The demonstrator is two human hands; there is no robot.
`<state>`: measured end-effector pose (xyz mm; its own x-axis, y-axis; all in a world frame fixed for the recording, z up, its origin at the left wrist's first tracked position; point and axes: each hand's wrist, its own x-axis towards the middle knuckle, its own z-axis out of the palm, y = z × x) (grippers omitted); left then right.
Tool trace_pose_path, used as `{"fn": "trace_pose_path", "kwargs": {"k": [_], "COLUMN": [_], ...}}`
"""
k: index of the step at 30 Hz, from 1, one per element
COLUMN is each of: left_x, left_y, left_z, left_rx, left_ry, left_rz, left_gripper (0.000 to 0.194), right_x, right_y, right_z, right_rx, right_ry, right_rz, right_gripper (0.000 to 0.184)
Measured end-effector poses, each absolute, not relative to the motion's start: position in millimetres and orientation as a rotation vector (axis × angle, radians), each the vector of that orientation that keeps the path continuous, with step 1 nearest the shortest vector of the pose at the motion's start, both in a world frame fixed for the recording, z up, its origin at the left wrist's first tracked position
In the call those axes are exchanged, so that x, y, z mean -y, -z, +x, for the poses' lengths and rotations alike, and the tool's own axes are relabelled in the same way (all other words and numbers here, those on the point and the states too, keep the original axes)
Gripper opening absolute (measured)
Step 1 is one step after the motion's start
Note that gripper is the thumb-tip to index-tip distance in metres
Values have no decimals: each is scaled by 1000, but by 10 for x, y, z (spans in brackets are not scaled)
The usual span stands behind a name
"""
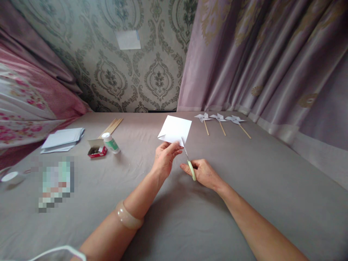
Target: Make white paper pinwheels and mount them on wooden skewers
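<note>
My left hand [165, 156] is closed on the lower edge of a white square of paper [175, 127], held up over the grey cloth. A cut or crease shows at the paper's lower left corner. In my right hand [204, 172] are scissors [191, 169] with pale green handles. Their blades meet the paper's lower right corner; whether they are parted I cannot make out. To the right, at the far side, lie three white paper pinwheels, one on the left [203, 117], one in the middle [219, 119] and one on the right [235, 120], each on a thin wooden stick.
Left of my hands stand a white and green bottle [112, 143] and an opened small red box [97, 151] of metal bits. Wooden sticks [112, 126] and stacked white paper [63, 139] lie farther left. A blurred item [56, 183] and a white round object [12, 177] sit nearer.
</note>
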<state>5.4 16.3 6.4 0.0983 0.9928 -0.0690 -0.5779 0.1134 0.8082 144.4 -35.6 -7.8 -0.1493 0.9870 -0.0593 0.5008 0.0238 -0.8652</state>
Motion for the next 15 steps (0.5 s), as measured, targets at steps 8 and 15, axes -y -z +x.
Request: {"fn": "trace_pose_path", "kwargs": {"k": [8, 15], "left_x": [-156, -169], "left_y": [-63, -15], "left_z": [68, 57], "left_rx": [-750, -734], "left_ry": [-1341, -1387], "left_rz": [726, 776], "left_gripper": [23, 33], "right_x": [358, 349], "right_y": [94, 124], "right_z": [1436, 1441], "right_rx": [1709, 1704], "right_ry": [-992, -1005], "right_rz": [-1550, -1549], "right_gripper": [52, 50]}}
